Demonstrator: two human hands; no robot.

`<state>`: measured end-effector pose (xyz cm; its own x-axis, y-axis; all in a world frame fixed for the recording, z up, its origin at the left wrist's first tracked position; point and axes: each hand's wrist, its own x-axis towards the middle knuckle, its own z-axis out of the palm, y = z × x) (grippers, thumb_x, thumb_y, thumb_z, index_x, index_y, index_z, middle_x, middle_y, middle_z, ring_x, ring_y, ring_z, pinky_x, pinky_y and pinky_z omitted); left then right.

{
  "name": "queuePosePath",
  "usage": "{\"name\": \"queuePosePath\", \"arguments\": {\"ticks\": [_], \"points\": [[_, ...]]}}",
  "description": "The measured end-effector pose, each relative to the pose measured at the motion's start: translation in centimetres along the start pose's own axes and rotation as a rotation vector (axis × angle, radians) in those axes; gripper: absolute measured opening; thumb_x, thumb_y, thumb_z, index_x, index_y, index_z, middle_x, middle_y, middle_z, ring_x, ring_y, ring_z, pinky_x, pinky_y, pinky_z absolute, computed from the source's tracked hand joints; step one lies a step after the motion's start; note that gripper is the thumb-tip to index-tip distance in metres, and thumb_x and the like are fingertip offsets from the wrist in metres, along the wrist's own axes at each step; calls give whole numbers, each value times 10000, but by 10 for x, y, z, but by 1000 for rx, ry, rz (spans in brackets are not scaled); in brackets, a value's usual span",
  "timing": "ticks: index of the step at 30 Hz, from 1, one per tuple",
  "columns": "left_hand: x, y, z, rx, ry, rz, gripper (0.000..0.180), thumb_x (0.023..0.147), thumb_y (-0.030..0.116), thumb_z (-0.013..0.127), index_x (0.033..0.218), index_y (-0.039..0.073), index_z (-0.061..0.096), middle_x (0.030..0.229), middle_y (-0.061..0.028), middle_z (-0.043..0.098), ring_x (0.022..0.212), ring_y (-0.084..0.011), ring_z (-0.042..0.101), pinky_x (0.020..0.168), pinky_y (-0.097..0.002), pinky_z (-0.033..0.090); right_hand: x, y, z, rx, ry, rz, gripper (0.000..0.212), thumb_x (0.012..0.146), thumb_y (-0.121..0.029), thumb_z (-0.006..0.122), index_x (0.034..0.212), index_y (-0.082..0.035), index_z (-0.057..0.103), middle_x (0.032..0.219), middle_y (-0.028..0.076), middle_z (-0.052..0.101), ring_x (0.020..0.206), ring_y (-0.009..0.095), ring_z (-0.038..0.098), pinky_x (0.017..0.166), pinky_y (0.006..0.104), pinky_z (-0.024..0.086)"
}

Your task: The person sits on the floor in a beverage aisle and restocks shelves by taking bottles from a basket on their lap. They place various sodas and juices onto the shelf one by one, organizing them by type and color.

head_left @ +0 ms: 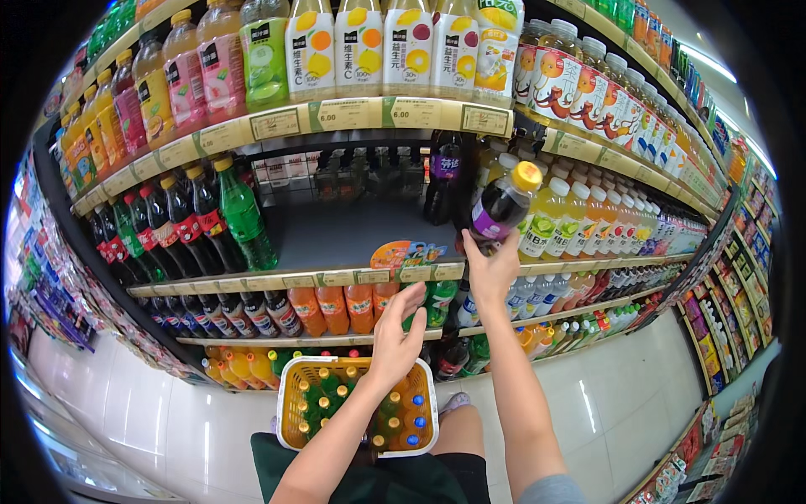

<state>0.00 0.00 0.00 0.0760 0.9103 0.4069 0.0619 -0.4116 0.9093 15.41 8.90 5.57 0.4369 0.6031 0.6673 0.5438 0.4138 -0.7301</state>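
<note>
While the dark bottle is clamped low in the right hand grip – left hand open, empty – it could be tipped top-heavy onto the shelf beyond.

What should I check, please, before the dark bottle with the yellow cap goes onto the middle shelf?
1. Grip: right hand holds the dark bottle by its base: ok.
2. Bottle upright: tilted: not ok.
3. Space: bare patch on the middle shelf: ok.
4. Left hand free: open, over the yellow basket: ok.
5. Basket stocked: bottles inside: ok.
6. Cap tightness: cannot tell.
</note>
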Motion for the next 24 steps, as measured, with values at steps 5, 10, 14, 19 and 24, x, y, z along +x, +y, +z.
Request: {"name": "queuePosePath", "arguments": {"ticks": [5, 10, 14, 19, 24], "points": [[-23, 20, -8, -99, 23, 33, 567, 968, 124, 538, 1469, 39, 288, 1427, -193, 418, 1341, -265, 404, 1107, -390, 333, -71, -47, -39, 157, -295, 65, 479, 732, -273, 805, 1025, 6, 549, 889, 176, 675, 800, 342, 677, 694, 389, 510], [-80, 4, -33, -306, 40, -141, 621, 940, 91, 594, 1467, 27, 272, 1297, -104, 496, 1175, -163, 501, 1013, -311, 391, -170, -36, -43, 8, -550, 51, 540, 701, -270, 801, 1106, -3, 563, 923, 185, 670, 845, 361, 662, 716, 413, 520], [-145, -25, -61, -358, 172, -318, 681, 924, 88, 630, 1482, 37, 243, 1280, -104, 508, 1167, -161, 515, 1009, -307, 398, -236, -38, -40, -13, -711, 51, 569, 690, -300, 804, 1115, -6, 567, 928, 193, 671, 851, 364, 659, 722, 427, 522], [-195, -36, -84, -401, 221, -384, 642, 944, 124, 598, 1482, 53, 255, 1364, -100, 457, 1245, -181, 460, 1061, -322, 346, -284, -53, -40, -75, -794, 52, 537, 692, -298, 817, 1065, 11, 585, 897, 171, 679, 815, 329, 673, 713, 392, 526], [-214, -46, -97, -462, 270, -442, 655, 959, 164, 573, 1501, 46, 225, 1438, -95, 397, 1326, -186, 377, 1106, -328, 284, -306, -59, -35, -34, -856, 139, 494, 714, -314, 793, 1042, -1, 596, 919, 179, 667, 846, 348, 658, 730, 416, 522]]}}
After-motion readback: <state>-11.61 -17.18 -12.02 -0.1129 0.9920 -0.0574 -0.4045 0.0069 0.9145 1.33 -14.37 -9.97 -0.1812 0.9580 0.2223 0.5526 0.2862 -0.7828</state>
